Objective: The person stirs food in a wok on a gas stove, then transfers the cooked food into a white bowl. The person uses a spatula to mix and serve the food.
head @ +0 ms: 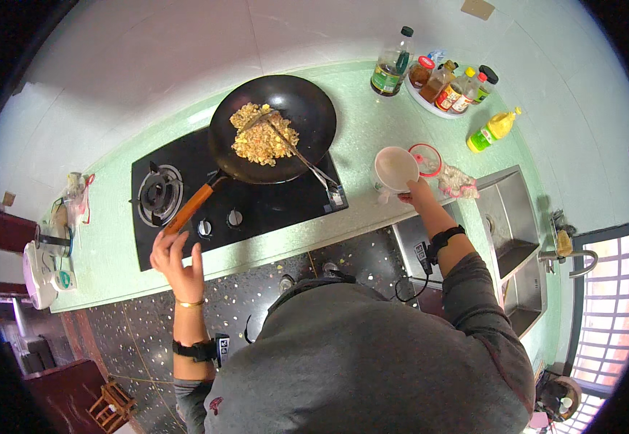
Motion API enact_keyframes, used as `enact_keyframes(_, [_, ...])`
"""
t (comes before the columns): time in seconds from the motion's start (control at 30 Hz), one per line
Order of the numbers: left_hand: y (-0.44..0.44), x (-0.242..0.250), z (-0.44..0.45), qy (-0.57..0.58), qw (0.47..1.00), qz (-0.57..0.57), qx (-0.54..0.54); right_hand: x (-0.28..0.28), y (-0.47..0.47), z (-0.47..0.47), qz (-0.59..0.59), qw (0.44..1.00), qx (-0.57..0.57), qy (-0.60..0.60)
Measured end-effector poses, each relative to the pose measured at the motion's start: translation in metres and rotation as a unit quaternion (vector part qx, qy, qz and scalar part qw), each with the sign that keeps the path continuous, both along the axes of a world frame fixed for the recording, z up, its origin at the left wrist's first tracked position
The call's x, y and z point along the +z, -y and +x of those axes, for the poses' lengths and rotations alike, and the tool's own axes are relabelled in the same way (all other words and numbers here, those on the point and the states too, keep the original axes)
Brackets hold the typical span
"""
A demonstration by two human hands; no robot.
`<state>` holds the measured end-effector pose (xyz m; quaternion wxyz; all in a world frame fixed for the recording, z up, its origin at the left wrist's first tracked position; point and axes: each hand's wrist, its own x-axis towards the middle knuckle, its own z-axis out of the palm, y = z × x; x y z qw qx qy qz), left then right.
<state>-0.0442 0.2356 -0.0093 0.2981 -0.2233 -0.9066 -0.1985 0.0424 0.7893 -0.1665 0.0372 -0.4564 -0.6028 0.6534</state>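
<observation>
A black wok (314, 119) sits on the gas hob with fried rice (263, 149) mixed with egg bits inside. A metal spatula (287, 144) rests in it, its handle reaching over the rim to the right. My left hand (176, 263) is at the end of the wok's wooden handle (189, 209), fingers apart; whether a fingertip touches the handle is unclear. My right hand (416, 194) grips the near rim of a white bowl-like container (396, 169) on the counter. Directly beside it lie a clear lid with a red rim (426, 160) and a tied plastic bag (457, 182).
The black glass hob (260, 203) has a second burner (157, 192) at left. Sauce bottles crowd a white tray (436, 111), near a large dark bottle (390, 70) and a yellow bottle (492, 131). A steel sink (510, 217) is at right, a small appliance (37, 274) at far left.
</observation>
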Motion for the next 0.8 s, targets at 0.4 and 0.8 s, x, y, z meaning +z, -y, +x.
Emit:
enact_keyframes(0.4, [-0.206,0.026,-0.003,0.205,0.887,0.055,-0.41,0.128,0.023,-0.018,-0.077,0.988,-0.014,-0.131])
enact_keyframes(0.8, [-0.273,0.004,-0.01,0.432,0.819,0.269,-0.264,0.194,0.1,-0.046,-0.081,0.966,0.138,-0.2])
